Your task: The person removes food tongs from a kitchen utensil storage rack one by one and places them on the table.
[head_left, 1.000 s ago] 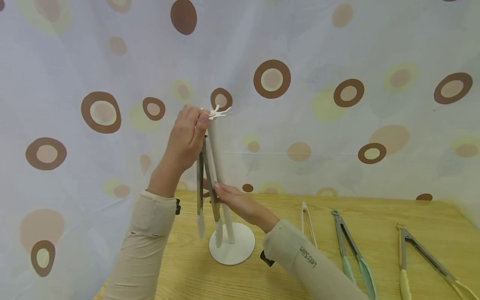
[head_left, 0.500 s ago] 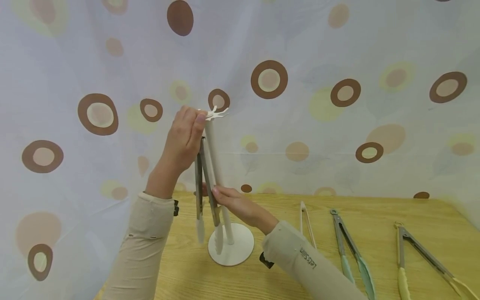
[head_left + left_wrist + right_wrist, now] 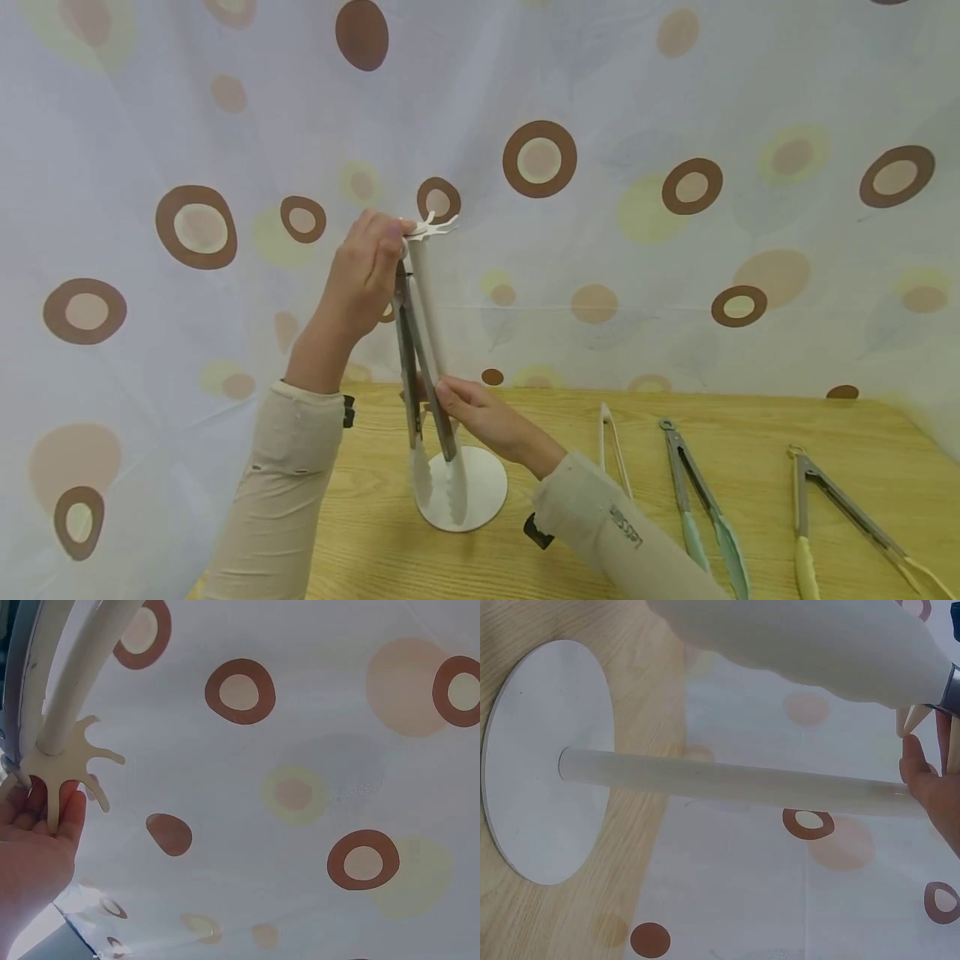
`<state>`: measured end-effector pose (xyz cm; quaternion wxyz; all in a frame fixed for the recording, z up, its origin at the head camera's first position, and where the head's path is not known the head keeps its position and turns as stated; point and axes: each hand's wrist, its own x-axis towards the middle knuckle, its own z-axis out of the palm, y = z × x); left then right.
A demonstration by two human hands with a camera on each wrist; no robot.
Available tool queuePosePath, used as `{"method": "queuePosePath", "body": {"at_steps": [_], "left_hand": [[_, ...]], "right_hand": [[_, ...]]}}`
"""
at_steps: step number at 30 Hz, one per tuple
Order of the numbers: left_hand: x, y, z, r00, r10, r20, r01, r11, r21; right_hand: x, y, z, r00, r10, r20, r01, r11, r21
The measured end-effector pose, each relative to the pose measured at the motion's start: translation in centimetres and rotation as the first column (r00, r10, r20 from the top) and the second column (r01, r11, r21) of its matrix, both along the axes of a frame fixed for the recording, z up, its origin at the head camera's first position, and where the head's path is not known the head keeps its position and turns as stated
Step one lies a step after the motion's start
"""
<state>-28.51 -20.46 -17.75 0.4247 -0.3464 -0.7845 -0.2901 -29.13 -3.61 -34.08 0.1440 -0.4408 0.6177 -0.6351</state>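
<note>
A pair of metal tongs (image 3: 427, 358) with pale scalloped tips hangs along a white hook stand (image 3: 487, 492). My left hand (image 3: 363, 279) is at the stand's top and pinches the tongs by their ring end, close beside a hook. In the left wrist view, fingertips lie under the branching hooks (image 3: 64, 766), partly hidden by them. My right hand (image 3: 498, 421) grips the stand's post around mid-height, its fingers partly hidden behind post and tongs. One large pale tong tip (image 3: 802, 652) crosses the right wrist view above the post (image 3: 705, 780).
On the wooden table (image 3: 570, 517) at right lie pale slim tongs (image 3: 617, 442), green-tipped tongs (image 3: 701, 479) and yellow-tipped tongs (image 3: 847, 500). A curtain with round patterns (image 3: 600, 208) hangs behind and at the left.
The tongs' lower ends have swung right, in front of the stand's base. My left fingers have shifted, and the ring end shows now. The right hand has moved slightly right.
</note>
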Motion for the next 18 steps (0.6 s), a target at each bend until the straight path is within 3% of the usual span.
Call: {"method": "queuePosePath", "body": {"at_steps": [10,18], "left_hand": [[0.63,-0.06,0.62,0.995,0.043,0.091,-0.045,0.999,0.019],[0.72,-0.09,0.85,0.990,0.038,0.139,-0.043,0.999,0.034]], "right_hand": [[0.12,0.29,-0.05,1.000,0.018,-0.002,-0.018,0.999,-0.033],[0.34,0.30,0.34,0.999,0.036,0.008,-0.035,0.999,-0.015]]}}
